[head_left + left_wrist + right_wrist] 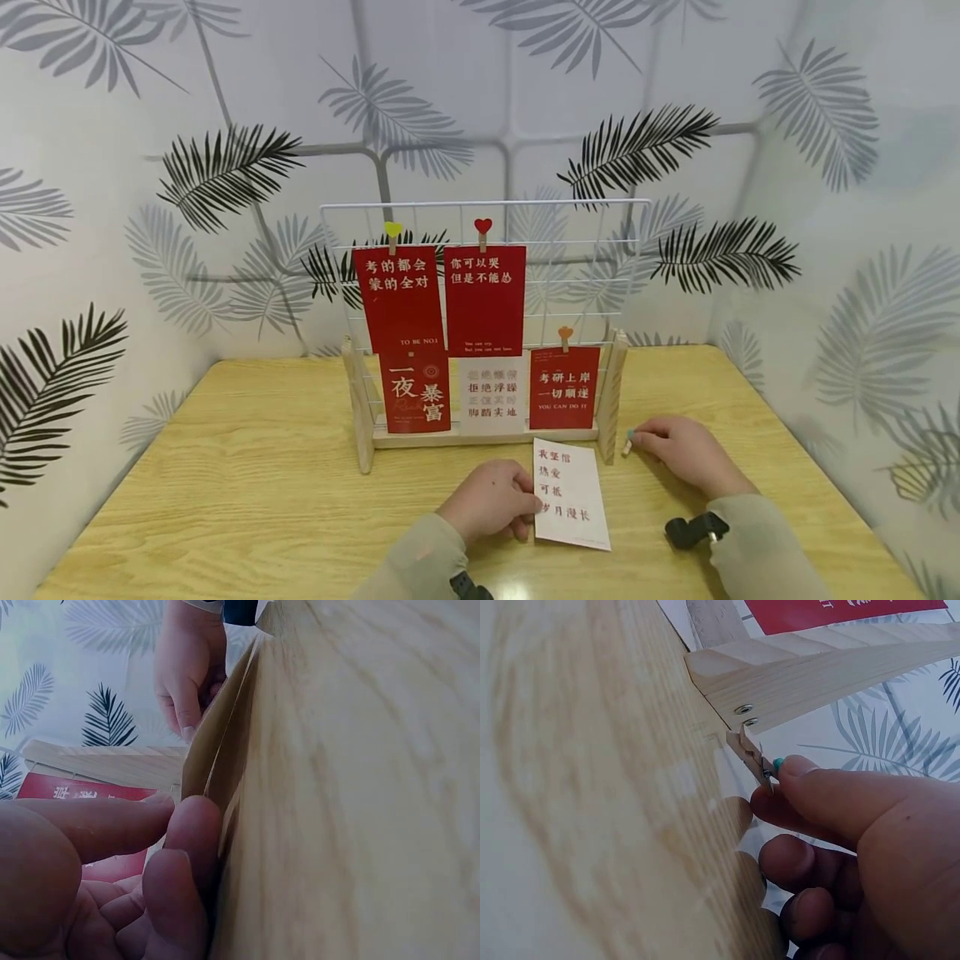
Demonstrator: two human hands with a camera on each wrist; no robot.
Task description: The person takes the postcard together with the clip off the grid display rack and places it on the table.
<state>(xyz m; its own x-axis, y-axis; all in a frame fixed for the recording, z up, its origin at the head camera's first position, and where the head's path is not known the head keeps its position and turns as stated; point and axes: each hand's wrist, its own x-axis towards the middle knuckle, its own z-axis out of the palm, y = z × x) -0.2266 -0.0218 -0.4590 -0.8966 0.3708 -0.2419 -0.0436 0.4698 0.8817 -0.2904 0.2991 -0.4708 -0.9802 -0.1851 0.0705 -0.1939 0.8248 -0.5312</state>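
My left hand (497, 500) pinches the left edge of a white card (572, 521) with red writing, low over the table in front of a rack. In the left wrist view the card's pale underside (217, 742) shows, tilted up from the wood, with thumb and fingertips at its edge. My right hand (686, 454) is right of the rack's foot. Between its thumb and forefinger it pinches a small wooden clothespin (751, 759) with a blue-green decoration at its end. In the right wrist view the clothespin's tip points at the rack's wooden foot (810, 671).
The white wire rack (555, 202) stands upright at the back. On it hang red cards (483, 308) and a white card (492, 396), some with clothespins: a yellow heart (393, 228), a red heart (483, 225) and an orange one (566, 333). A leaf-patterned wall covering (637, 75) stands behind.
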